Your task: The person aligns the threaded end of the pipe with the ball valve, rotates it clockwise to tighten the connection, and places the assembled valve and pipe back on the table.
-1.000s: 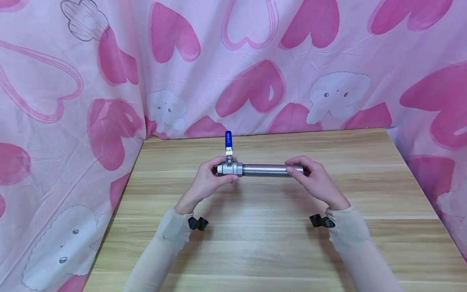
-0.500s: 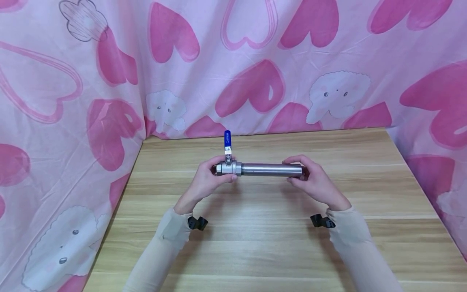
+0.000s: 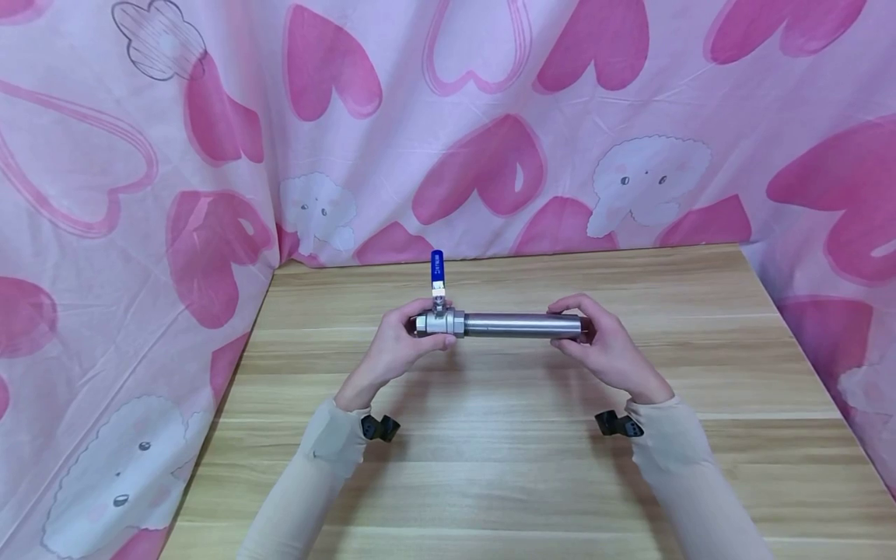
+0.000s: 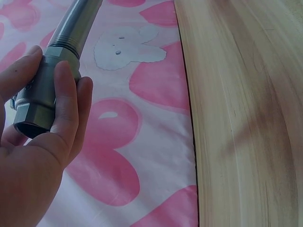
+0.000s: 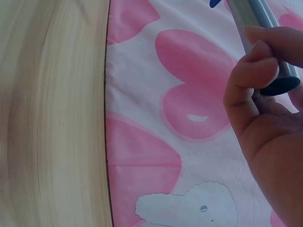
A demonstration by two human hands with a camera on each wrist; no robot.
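A metal ball valve (image 3: 440, 322) with a blue lever handle (image 3: 437, 268) is joined to a straight steel pipe (image 3: 518, 325). Threads show where the pipe (image 4: 78, 28) enters the valve's hex end in the left wrist view. My left hand (image 3: 395, 346) grips the valve body, thumb on the near side and fingers behind. Around the pipe's free right end, my right hand (image 3: 605, 342) curls its thumb and fingers. The pipe lies level across the head view, above the table, with the lever pointing away from me. In the right wrist view the pipe's end (image 5: 280, 86) faces my palm.
A wood-grain table (image 3: 490, 482) lies beneath both hands. Pink fabric (image 3: 483, 155) printed with hearts hangs along its back and both sides. Dark wrist cameras (image 3: 380, 428) sit below each hand.
The right thumb and fingers have shifted on the pipe's end, the thumb moving from across its front to its lower edge. The left hand and valve have stayed almost still.
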